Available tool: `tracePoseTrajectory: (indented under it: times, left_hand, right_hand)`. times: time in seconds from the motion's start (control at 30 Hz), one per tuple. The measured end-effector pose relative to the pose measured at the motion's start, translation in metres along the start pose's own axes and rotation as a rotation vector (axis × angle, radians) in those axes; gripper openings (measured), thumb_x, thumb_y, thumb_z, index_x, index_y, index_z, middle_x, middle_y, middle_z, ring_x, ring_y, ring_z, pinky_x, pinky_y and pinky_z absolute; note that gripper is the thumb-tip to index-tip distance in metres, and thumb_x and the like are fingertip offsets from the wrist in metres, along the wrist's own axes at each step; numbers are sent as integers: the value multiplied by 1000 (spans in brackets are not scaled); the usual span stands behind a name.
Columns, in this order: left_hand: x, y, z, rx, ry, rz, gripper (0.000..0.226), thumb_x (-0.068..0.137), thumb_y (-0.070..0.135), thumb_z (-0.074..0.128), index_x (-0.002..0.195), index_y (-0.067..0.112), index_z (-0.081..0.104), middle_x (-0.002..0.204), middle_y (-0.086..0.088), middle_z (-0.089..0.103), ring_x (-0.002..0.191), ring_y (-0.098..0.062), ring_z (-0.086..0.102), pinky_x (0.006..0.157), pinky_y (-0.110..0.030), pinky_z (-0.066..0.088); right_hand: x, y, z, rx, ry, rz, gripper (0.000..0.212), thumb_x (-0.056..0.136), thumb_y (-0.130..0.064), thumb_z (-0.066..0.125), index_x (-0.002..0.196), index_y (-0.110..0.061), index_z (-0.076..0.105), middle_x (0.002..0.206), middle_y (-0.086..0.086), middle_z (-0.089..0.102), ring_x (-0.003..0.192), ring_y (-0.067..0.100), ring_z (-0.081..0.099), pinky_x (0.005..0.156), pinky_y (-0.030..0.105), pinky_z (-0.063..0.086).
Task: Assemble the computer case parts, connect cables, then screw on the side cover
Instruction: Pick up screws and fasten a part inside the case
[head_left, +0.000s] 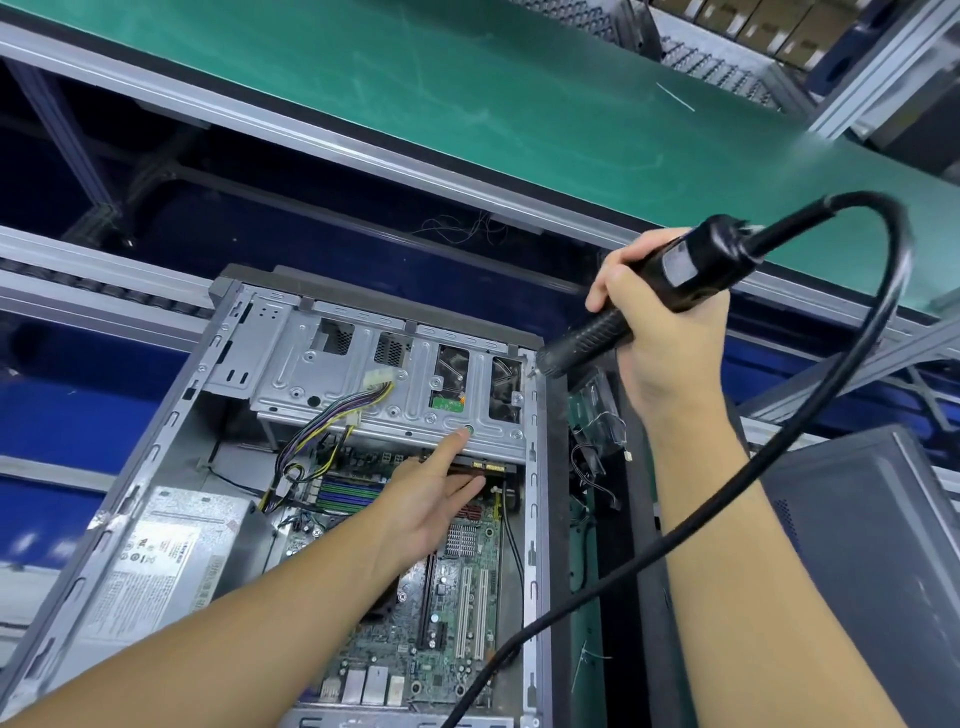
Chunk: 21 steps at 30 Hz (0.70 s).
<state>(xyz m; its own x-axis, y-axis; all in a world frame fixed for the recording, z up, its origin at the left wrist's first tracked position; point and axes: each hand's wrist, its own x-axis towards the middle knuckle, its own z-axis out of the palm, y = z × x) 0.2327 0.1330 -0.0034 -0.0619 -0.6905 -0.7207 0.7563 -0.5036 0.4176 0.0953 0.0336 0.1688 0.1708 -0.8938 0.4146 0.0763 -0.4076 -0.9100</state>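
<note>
"Computer case (171, 426), where have you got it?"

"Lying on its side under my view, open face up, just in front of the green conveyor belt (467, 104). No side cover on it. My left hand (431, 499) reaches in with the fingers straight, the index fingertip (458, 437) on the drive cage (363, 364) right beside a round screw point (469, 430). My right hand (670, 338) is wrapped round the electric screwdriver (597, 332), with its bit at the case's right rail, apart from that point."

"So how would you drive it well?"

"I judge this is fastening the cage. I'd carry the bit across to the marked point, lift the finger clear, stand the tool square to the metal and seat the bit before triggering. I'd also keep the cable (903, 260) from dragging over the motherboard (457, 623), which it crosses."

"Counts?"

"One open case, one drive cage, one power supply (171, 551), one screwdriver with one cable, two long white slots (466, 603) on the board. At right there is one dark panel (857, 545); whether it is a cover or a second case I cannot tell."
</note>
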Motion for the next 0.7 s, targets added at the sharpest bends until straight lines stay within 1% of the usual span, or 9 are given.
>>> tracePoseTrajectory:
  times: [0.03, 0.1, 0.17, 0.23, 0.33, 0.4, 0.47, 0.63, 0.7]
  left_hand:
    - [-4, 2, 1, 44, -2, -15, 109, 75, 40, 81, 156, 16, 11, 122, -24, 53, 96, -22, 68, 108, -45, 43]
    - [-17, 6, 1, 196, -9, -75, 92, 75, 55, 74, 145, 7, 36, 103, -15, 65, 84, -18, 67, 73, -31, 53]
    - [-28, 6, -2, 381, -20, -128, 72, 74, 67, 66, 111, 7, 54, 71, -1, 58, 57, -13, 51, 49, -24, 33]
    - [-38, 8, -5, 473, -66, -137, 59, 78, 68, 62, 94, 12, 53, 62, 1, 52, 49, -12, 43, 42, -24, 25]
    - [-54, 15, 2, 430, -182, -9, 63, 78, 65, 60, 103, 8, 64, 83, -4, 70, 64, -17, 61, 50, -26, 44]
    - [-67, 16, 11, 391, -249, 68, 71, 78, 66, 56, 122, 10, 62, 112, -5, 73, 95, -21, 70, 75, -33, 54]
    - [-83, 15, 19, 327, -327, 106, 73, 81, 67, 52, 131, 14, 57, 124, -7, 68, 115, -22, 65, 94, -37, 49]
    - [-113, 7, 32, -88, -338, 159, 31, 88, 32, 63, 107, 7, 66, 110, -16, 70, 98, -25, 71, 85, -36, 59]
    - [-118, 7, 28, -110, -300, 235, 29, 89, 25, 63, 110, 5, 63, 109, -15, 68, 99, -24, 68, 89, -37, 57]
  right_hand:
    - [-1, -4, -2, -3, -4, -18, 28, 80, -1, 66, 84, -29, 67, 80, 5, 62, 70, 31, 55, 75, 41, 50]
    - [-7, -8, -6, 18, -14, -48, 28, 82, 0, 66, 87, -28, 66, 81, 6, 62, 70, 31, 55, 75, 41, 50]
    - [-17, -9, -10, 91, -24, -61, 27, 84, 2, 65, 90, -25, 65, 82, 8, 62, 71, 31, 56, 76, 41, 49]
    - [-31, -8, -11, 154, -46, -65, 27, 84, 1, 64, 92, -25, 66, 85, 10, 62, 74, 31, 56, 79, 44, 48]
    - [-53, -2, -7, 195, -92, -80, 28, 83, -2, 64, 94, -27, 67, 94, 12, 62, 83, 31, 56, 86, 46, 46]
    - [-68, 1, -2, 253, -145, -82, 26, 83, -3, 63, 96, -25, 64, 101, 11, 60, 90, 30, 55, 91, 48, 43]
    - [-83, 3, 4, 250, -209, -106, 27, 86, -5, 64, 99, -29, 63, 107, 8, 59, 100, 29, 54, 96, 50, 41]
    - [-117, -6, 13, 146, -327, -114, 28, 83, -3, 72, 101, -23, 61, 119, 16, 59, 115, 28, 54, 103, 41, 42]
    - [-125, -10, 10, -34, -423, -103, 36, 79, -7, 77, 110, -17, 62, 131, 20, 54, 127, 27, 51, 109, 37, 41]
